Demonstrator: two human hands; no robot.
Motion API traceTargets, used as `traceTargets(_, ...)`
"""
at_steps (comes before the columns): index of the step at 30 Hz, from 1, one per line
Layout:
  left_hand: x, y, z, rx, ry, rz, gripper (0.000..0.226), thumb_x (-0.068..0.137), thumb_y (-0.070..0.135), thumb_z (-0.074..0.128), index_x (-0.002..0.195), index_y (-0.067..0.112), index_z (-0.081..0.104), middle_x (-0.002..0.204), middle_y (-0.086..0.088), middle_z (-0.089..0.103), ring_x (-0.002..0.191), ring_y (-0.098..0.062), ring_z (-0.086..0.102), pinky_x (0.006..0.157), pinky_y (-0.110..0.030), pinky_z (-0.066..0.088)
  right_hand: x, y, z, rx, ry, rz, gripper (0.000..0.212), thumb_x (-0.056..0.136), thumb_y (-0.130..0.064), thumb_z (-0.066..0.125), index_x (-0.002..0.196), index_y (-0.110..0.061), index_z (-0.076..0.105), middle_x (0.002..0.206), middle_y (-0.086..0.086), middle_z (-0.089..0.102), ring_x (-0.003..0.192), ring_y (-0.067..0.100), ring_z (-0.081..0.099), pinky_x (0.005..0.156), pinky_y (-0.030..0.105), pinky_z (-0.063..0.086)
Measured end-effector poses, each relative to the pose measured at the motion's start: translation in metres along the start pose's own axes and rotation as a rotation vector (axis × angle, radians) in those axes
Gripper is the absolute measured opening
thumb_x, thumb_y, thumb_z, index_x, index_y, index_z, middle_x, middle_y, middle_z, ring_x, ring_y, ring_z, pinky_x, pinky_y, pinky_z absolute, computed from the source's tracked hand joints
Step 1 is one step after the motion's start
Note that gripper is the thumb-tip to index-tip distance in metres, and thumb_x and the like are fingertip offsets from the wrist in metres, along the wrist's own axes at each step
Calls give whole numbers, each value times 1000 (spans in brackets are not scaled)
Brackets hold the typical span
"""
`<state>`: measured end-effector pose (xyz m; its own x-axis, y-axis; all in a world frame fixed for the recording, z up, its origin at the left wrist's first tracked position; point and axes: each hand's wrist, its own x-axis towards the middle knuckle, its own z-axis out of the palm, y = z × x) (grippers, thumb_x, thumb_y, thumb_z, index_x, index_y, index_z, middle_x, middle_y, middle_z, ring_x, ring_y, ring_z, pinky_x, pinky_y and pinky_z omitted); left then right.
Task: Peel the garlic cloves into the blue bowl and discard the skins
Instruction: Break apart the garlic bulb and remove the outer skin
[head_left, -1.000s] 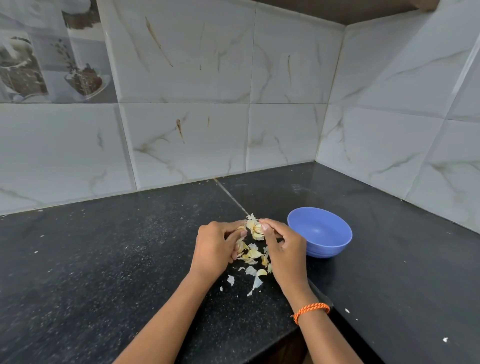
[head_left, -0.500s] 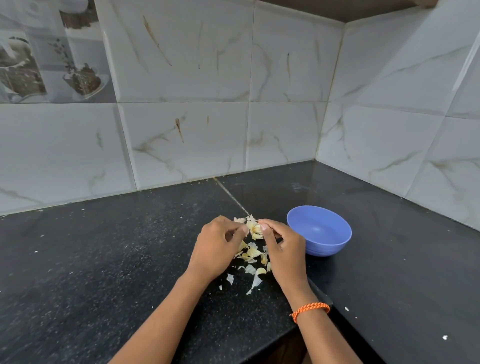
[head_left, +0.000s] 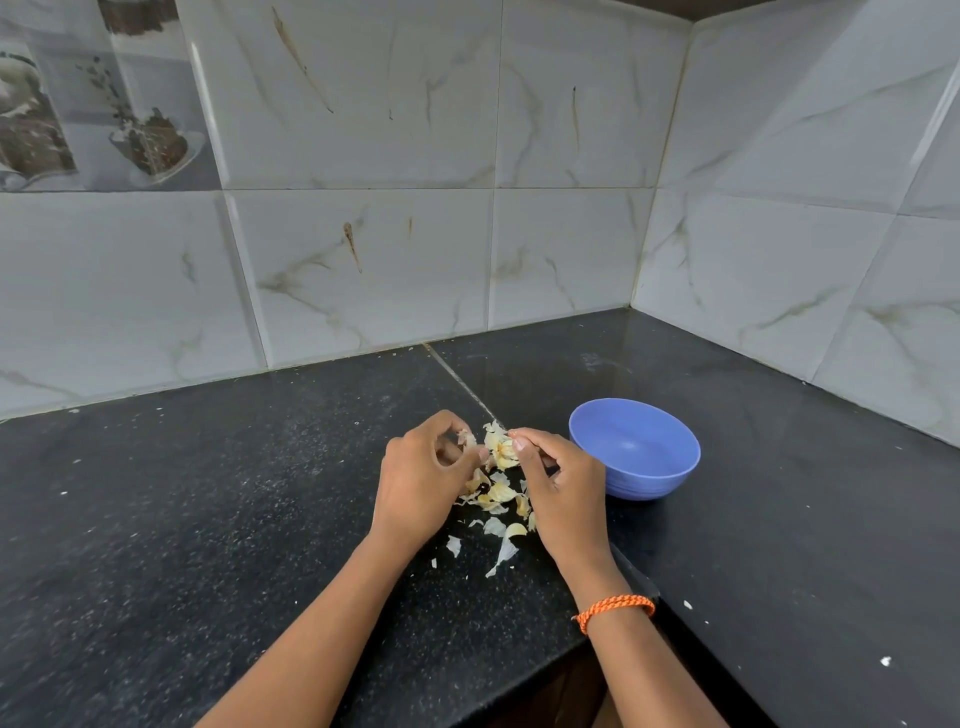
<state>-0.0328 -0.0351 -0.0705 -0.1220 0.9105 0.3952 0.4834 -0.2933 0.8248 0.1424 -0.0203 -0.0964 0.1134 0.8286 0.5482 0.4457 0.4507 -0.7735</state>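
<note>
My left hand (head_left: 423, 483) and my right hand (head_left: 563, 491) meet above a pile of garlic skins (head_left: 496, 512) on the black counter. My right hand's thumb and forefinger pinch a pale garlic piece (head_left: 500, 448) with loose skin. The fingers of my left hand are curled and pinch a small scrap of skin (head_left: 466, 438) beside it. A blue bowl (head_left: 635, 448) stands just right of my right hand; its visible inside looks empty.
The black granite counter (head_left: 208, 519) runs into a corner of white marble-look wall tiles (head_left: 363, 260). A seam in the counter (head_left: 457, 379) runs from the wall to the pile. White specks lie at the right front. The counter's front edge is below my wrists.
My hands have drawn slightly apart, and my left fingers have lifted and now hold a scrap of skin away from the garlic piece. The bowl has not moved.
</note>
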Motion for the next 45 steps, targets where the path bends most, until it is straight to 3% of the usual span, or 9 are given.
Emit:
traceTargets(3,0,-1,3,42,57,29,29,103,43,70,77,30,68,64,5,70,59,-18,71,70,-50,61,0,0,0,2,9,1,26,107,-34,63,123,-23,80,114,-13,79,107,-2,70,90,17,59)
traceTargets(10,0,-4,12,21,50,65,21,98,12,70,96,31,78,77,16,74,72,-7,72,70,-33,60,0,-1,-1,72,43,38,22,107,-28,64,119,-21,82,108,-17,78,103,-3,70,88,20,59)
traceTargets(13,0,-4,17,20,55,102,16,99,17,73,99,29,84,90,19,78,84,-4,73,79,-30,60,0,-1,-3,30,6,-5,21,107,-29,65,120,-23,80,110,-18,77,105,-1,70,89,24,59)
traceTargets(16,-3,-1,19,15,15,146,32,108,29,65,80,41,75,77,19,71,77,-6,65,75,-29,49,-3,-1,-4,-17,-63,-62,24,107,-30,65,128,-26,76,117,-18,76,110,0,70,92,26,60)
traceTargets(18,-4,-1,18,34,-66,172,29,110,37,61,89,48,77,76,17,72,79,-9,60,78,-25,46,-4,-1,-5,-3,-81,-60,26,106,-29,67,131,-28,73,117,-18,76,106,2,71,89,27,62)
traceTargets(26,-2,-9,13,-279,-93,35,27,94,27,84,121,26,82,110,9,82,103,-18,78,97,-47,62,-3,-2,-10,181,-184,5,19,105,-26,69,124,-25,71,105,-12,80,94,10,78,74,26,62)
traceTargets(35,5,-8,21,-446,-98,10,20,96,22,79,116,18,81,105,1,83,93,-11,77,79,-23,59,4,0,-3,162,-105,-41,15,104,-19,70,118,-21,77,104,-12,77,96,10,75,77,27,63)
traceTargets(40,9,-10,21,-405,-92,55,19,100,17,76,118,17,82,106,2,84,95,-14,79,78,-22,59,8,4,2,140,-107,-94,31,105,-34,65,132,-23,75,106,-13,76,91,10,74,77,26,62)
traceTargets(45,10,-14,26,-366,-54,85,20,102,9,73,115,20,85,104,2,83,99,-19,80,88,-35,64,12,8,9,-4,-88,-191,27,105,-11,66,128,-19,78,99,-9,71,86,8,69,72,17,54)
